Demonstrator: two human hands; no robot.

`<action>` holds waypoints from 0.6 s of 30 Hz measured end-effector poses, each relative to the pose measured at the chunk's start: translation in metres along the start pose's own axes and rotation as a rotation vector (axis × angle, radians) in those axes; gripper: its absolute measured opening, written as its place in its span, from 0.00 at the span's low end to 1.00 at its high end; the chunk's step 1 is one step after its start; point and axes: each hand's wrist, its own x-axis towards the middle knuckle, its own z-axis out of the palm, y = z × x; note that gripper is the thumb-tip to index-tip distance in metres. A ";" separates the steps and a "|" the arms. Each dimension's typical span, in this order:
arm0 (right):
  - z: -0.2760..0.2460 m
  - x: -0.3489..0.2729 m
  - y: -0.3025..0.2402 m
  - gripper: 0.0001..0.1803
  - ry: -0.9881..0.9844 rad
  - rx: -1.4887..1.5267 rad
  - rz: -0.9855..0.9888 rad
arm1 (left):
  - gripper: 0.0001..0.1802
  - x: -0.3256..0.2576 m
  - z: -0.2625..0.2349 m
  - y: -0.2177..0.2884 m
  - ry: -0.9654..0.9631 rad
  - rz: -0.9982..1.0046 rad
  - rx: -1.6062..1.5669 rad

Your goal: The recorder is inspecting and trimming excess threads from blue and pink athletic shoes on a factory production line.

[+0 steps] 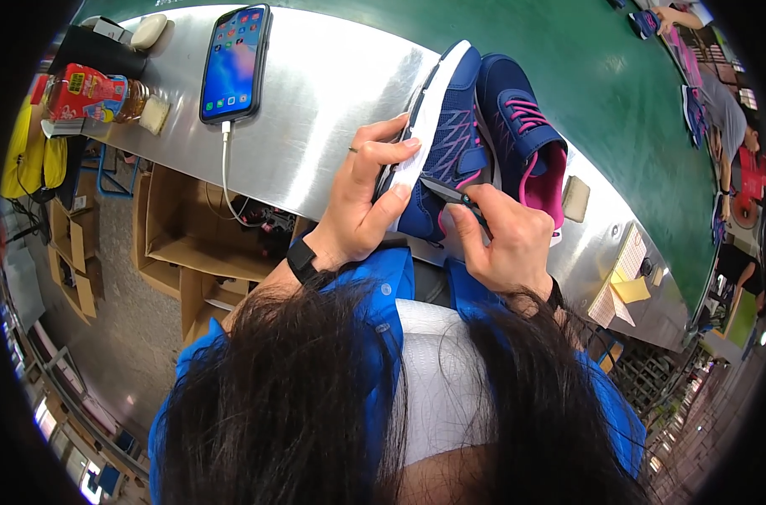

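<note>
Hair (315, 396) nearest; left hand (362, 206) grips shoe (450, 143); right hand (505, 244) pinches, probably, scissors (454, 195).

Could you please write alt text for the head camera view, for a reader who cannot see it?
Seen from above, a person's left hand grips the white sole of a navy-and-pink mesh sneaker tipped on its side, while the right hand holds small dark snips against it. A matching sneaker and charging smartphone lie on the steel table.
</note>
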 end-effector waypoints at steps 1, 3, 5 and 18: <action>0.000 0.000 0.000 0.09 0.000 -0.006 -0.010 | 0.20 0.000 0.000 0.000 0.001 -0.002 0.000; 0.001 0.001 0.001 0.09 -0.002 -0.012 -0.019 | 0.20 0.000 0.000 0.001 0.005 -0.004 0.000; 0.001 0.001 0.002 0.10 0.016 -0.048 -0.057 | 0.20 0.000 0.000 0.000 0.004 -0.004 0.002; -0.006 0.014 0.013 0.10 -0.042 -0.083 -0.158 | 0.21 0.001 0.001 -0.001 0.006 -0.002 -0.005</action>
